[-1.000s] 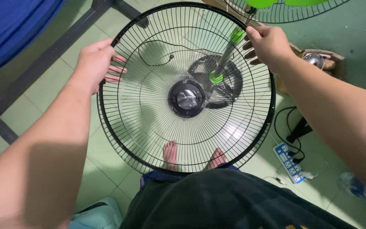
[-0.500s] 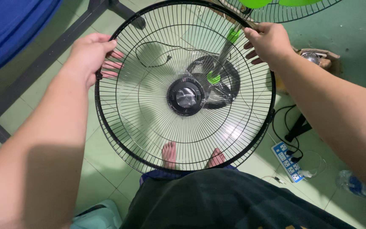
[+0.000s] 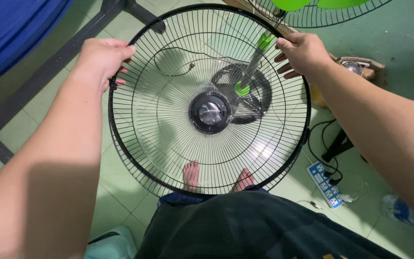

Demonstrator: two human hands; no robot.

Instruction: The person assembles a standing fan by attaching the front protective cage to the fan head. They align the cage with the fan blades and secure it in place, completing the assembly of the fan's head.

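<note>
Both hands, left (image 3: 102, 58) and right (image 3: 305, 52), grip the black fan guard (image 3: 168, 144) by its rim

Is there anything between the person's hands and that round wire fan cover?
Nothing visible. The left hand and the right hand both already grip the black rim of the fan cover, with the fingers curled round its upper edge on either side.

I have one view only — the head camera, worn high and tipped steeply down over my own torso toward the green tiled floor (image 3: 120, 192). It sits close: both forearms run in from the lower corners, and the round black fan guard (image 3: 209, 100) fills the middle of the frame (my bare feet show through its wires). No second view shares the scene.
</note>
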